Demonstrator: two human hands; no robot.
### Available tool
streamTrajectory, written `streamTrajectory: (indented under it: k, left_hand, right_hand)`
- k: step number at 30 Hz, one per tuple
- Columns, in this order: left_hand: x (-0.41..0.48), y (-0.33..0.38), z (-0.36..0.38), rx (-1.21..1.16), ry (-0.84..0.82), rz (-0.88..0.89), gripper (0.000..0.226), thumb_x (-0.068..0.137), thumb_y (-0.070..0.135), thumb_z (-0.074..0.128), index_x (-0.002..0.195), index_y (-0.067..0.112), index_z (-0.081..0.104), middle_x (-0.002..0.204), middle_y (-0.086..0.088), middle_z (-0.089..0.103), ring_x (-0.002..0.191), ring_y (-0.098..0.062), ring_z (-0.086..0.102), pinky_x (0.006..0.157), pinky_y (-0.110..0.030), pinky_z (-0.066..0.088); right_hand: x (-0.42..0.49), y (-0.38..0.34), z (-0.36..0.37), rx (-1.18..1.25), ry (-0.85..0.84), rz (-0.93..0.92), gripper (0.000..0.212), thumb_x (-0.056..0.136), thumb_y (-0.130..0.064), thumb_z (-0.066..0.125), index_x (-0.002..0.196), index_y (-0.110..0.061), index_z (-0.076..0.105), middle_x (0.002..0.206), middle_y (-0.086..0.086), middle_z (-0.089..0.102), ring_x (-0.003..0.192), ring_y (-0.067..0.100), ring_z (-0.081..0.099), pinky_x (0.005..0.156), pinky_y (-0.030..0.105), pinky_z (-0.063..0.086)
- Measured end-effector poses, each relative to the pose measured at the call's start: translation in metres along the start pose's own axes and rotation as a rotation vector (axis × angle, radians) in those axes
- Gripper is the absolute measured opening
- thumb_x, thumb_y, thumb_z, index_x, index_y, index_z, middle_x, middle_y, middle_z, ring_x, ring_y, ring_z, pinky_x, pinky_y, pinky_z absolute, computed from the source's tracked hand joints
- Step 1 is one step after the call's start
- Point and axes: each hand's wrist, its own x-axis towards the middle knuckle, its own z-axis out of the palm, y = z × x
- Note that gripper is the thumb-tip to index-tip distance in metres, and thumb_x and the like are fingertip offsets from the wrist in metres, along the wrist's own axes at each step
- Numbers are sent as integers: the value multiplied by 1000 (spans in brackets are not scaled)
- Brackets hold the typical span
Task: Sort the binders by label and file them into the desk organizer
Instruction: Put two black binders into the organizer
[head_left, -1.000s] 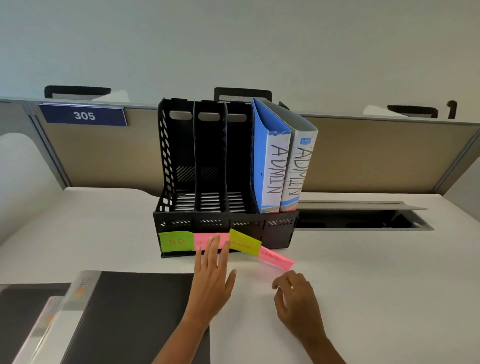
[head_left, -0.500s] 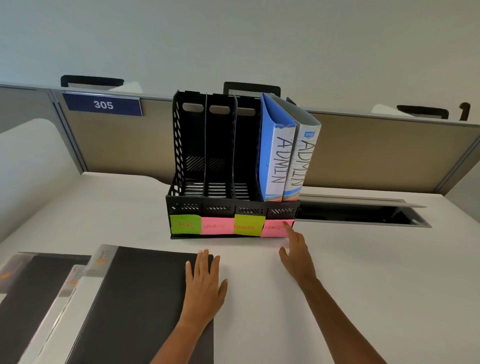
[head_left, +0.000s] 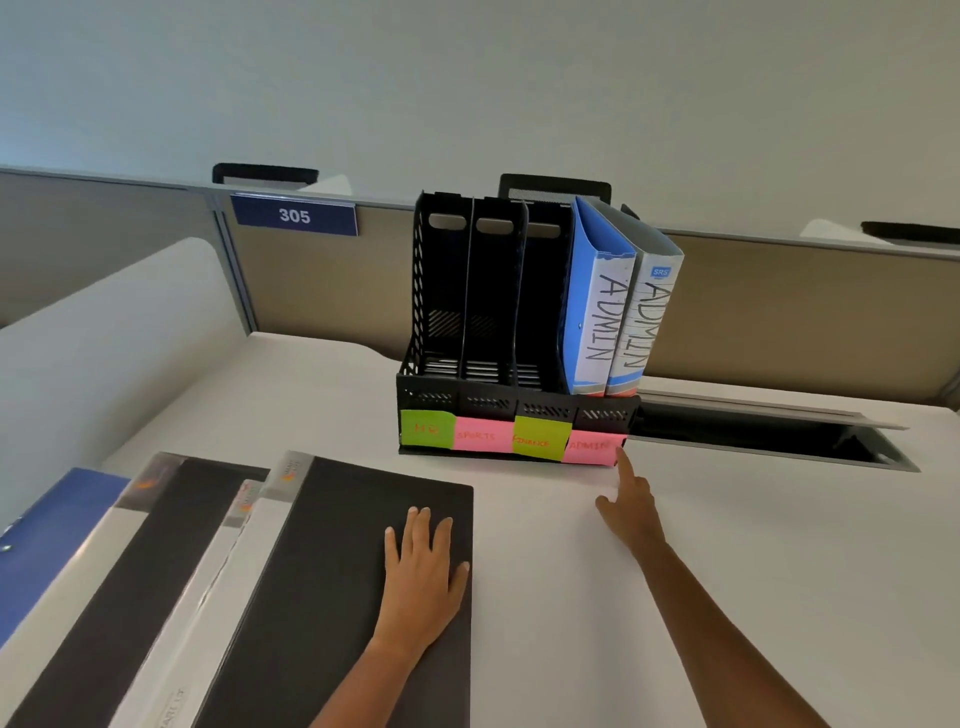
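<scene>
A black four-slot desk organizer stands at the back of the white desk. Sticky notes cover its front: green, pink "SPORTS", green "FINANCE", pink "ADMIN". Its rightmost slot holds a blue binder and a grey binder, both marked ADMIN; the other slots are empty. My left hand lies flat on a black binder lying on the desk. My right hand touches the lower right corner of the ADMIN note with its straight index finger.
To the left lie another black binder and a blue binder, overlapping. An open cable trough is sunk into the desk right of the organizer. A partition with a "305" sign runs behind.
The pink ADMIN note hung loose from the row; now it lies flat on the organizer front under my right index finger. My left hand moved from the notes back onto the black binder.
</scene>
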Motion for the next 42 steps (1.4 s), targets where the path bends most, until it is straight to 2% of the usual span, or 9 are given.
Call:
streamTrajectory:
  k: [3, 5, 8, 17, 28, 30, 33, 36, 42]
  left_hand:
    - [-16, -3, -17, -26, -19, -70, 62, 49, 49, 84, 101, 17, 72, 108, -15, 71, 106, -30, 66, 80, -49, 55]
    - [-27, -6, -27, -96, -57, -116, 62, 84, 47, 58, 136, 15, 45, 145, -20, 39, 139, -33, 32, 110, -52, 29]
    - [-38, -18, -28, -124, -134, -174, 56, 98, 41, 27, 148, 18, 13, 158, -10, 5, 147, -27, -3, 119, -46, 1]
    - [-66, -52, -46, -144, -125, -257, 57, 98, 38, 32, 147, 14, 16, 157, -14, 8, 147, -30, 0, 118, -48, 3]
    - [-102, -102, -64, -194, -16, -327, 62, 90, 38, 49, 142, 10, 31, 152, -17, 24, 143, -30, 22, 118, -43, 17]
    - [-108, -114, -70, -169, 29, -376, 67, 68, 45, 73, 123, 9, 57, 134, -18, 53, 126, -32, 51, 102, -49, 44]
    - [-117, -129, -61, -196, 44, -371, 61, 77, 43, 66, 127, 11, 53, 137, -17, 50, 127, -34, 49, 101, -51, 42]
    - [-125, -143, -54, -194, -11, -395, 64, 54, 49, 80, 106, 13, 68, 106, -14, 71, 94, -27, 71, 72, -45, 59]
    - [-134, -161, -58, -268, -52, -405, 65, 95, 48, 32, 147, 12, 17, 154, -13, 22, 143, -28, 23, 117, -44, 20]
  right_hand:
    - [-15, -4, 2, 10, -2, 20, 73, 88, -10, 55, 147, -17, 13, 127, 23, 45, 117, 35, 48, 95, 39, 43]
    - [-30, -6, 6, 15, -6, 9, 72, 86, -10, 56, 146, -13, 16, 125, 24, 47, 116, 36, 48, 96, 41, 43]
    - [-58, -10, 16, 14, -22, -21, 68, 86, -10, 57, 145, -9, 23, 127, 23, 46, 119, 35, 45, 100, 41, 39]
    - [-155, -57, 62, 75, -85, -249, 44, 88, -12, 58, 130, -5, 48, 135, 16, 48, 126, 28, 45, 106, 33, 35]
    - [-242, -142, 127, -123, -296, -485, 48, 97, -35, 37, 143, -23, 30, 153, 5, 22, 142, 17, 19, 116, 32, 17]
    - [-252, -148, 135, -217, -302, -470, 51, 98, -38, 33, 145, -24, 23, 155, 6, 15, 145, 20, 10, 117, 37, 10]
    - [-262, -158, 143, -232, -295, -423, 53, 98, -41, 30, 147, -23, 19, 156, 8, 11, 145, 23, 5, 117, 40, 7]
    - [-269, -167, 148, -221, -287, -406, 53, 98, -41, 30, 146, -21, 20, 156, 9, 13, 145, 23, 6, 117, 40, 8]
    - [-283, -190, 164, -183, -242, -398, 49, 99, -33, 29, 145, -18, 23, 155, 11, 17, 145, 24, 9, 117, 42, 8]
